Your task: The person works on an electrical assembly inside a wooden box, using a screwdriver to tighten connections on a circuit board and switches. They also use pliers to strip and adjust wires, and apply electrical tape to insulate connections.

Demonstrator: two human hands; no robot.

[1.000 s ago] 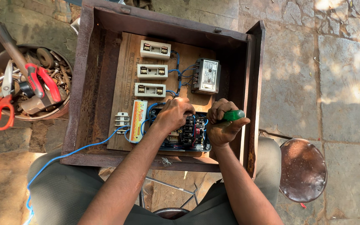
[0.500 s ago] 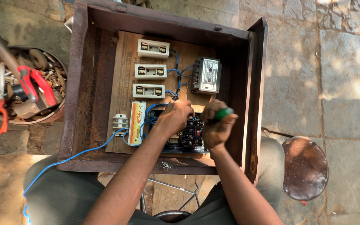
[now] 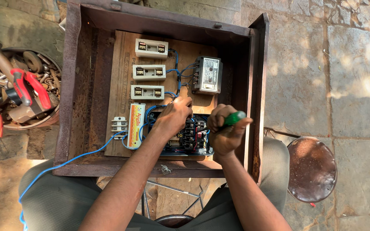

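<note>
A rusty metal box (image 3: 71,85) rests on my lap with a wooden board (image 3: 123,68) inside. The board carries three white fuse holders (image 3: 149,72), a grey relay unit (image 3: 207,75), a white capacitor (image 3: 136,125) and a black contactor (image 3: 193,136) wired in blue. My right hand (image 3: 224,130) grips a green-handled screwdriver (image 3: 234,118), its tip down at the contactor's terminals. My left hand (image 3: 174,115) rests on the contactor's top left, fingers pinching blue wires (image 3: 177,77) there.
A round metal bowl (image 3: 43,122) at the left holds red-handled pliers (image 3: 33,87), scissors and scrap hardware. A rusty round lid (image 3: 311,169) lies on the stone paving at the right. A blue cable (image 3: 65,164) trails out over my left knee.
The view has shifted slightly. My right hand has turned with the screwdriver at the contactor, the green handle swinging a little right. My left hand stays on the wires.
</note>
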